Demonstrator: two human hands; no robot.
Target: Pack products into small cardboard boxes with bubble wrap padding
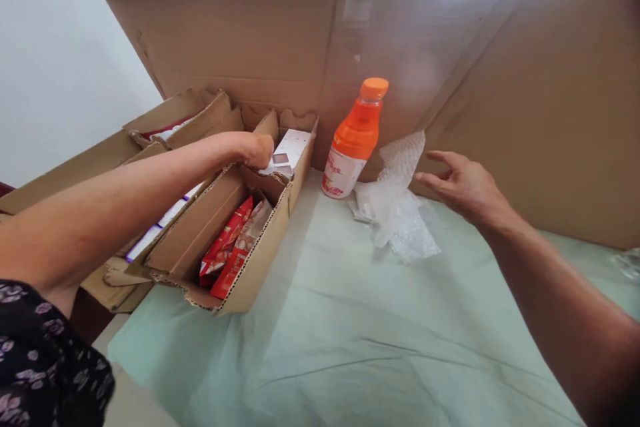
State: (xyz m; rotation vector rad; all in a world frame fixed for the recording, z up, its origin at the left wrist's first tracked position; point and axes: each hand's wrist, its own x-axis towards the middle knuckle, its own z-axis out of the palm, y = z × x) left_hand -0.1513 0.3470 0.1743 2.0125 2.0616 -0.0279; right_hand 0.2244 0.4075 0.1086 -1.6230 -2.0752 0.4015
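My left hand (259, 149) reaches into the far compartment of a divided cardboard box (260, 280). Its fingers are curled, with the tips hidden, beside a white box (296, 144) and a white piece with a grey square. Whatever the fingers grip is out of sight. My right hand (465, 188) hovers with its fingers apart, holding nothing, just right of some crumpled bubble wrap (407, 217). Left of the wrap stands an orange bottle (354, 140) with an orange cap and a white-and-red label, apart from both hands.
Red snack packets (233, 247) stand in the near compartment. Purple-edged white boxes (170, 213) fill another section. Tall cardboard panels (240, 40) rise behind everything. A pale green cloth (340, 327) covers the table. Clear plastic (627, 261) lies at the right edge.
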